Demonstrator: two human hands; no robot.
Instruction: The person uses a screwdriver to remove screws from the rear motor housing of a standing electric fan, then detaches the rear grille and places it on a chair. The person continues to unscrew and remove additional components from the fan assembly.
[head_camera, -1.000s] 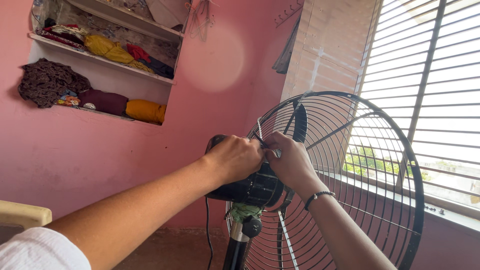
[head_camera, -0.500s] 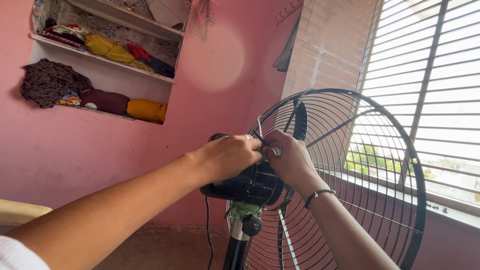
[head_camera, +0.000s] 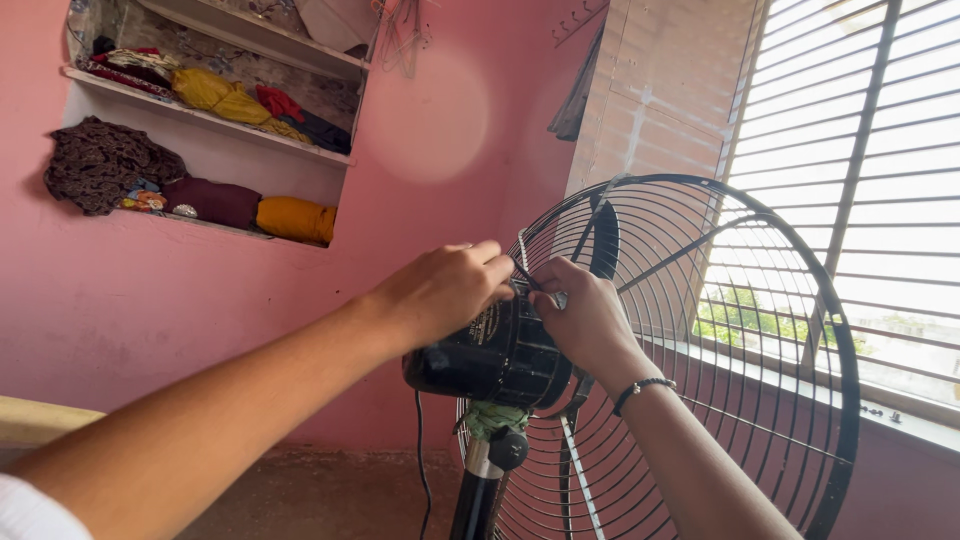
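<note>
A black pedestal fan stands in front of me, seen from behind. Its round motor housing (head_camera: 490, 360) sits behind a large wire grille (head_camera: 730, 330). My left hand (head_camera: 445, 290) hovers over the top of the housing, fingertips pinched on a thin dark strip (head_camera: 527, 276) where the housing meets the grille. My right hand (head_camera: 585, 320), with a dark bead bracelet at the wrist, presses against the grille's hub and pinches the other end of that strip. A small shiny piece shows at its fingertips. A pale thin strip (head_camera: 520, 250) sticks up just behind.
Green cloth (head_camera: 493, 418) is wrapped around the neck above the stand (head_camera: 478, 490), and a black cable (head_camera: 420, 460) hangs down. Wall shelves (head_camera: 200, 120) on the pink wall hold folded clothes. A louvred window (head_camera: 880, 200) fills the right side.
My left hand has lifted off the housing and its fingers have drawn up, uncovering the housing's side. My right hand has stayed at the hub. The view has shifted slightly.
</note>
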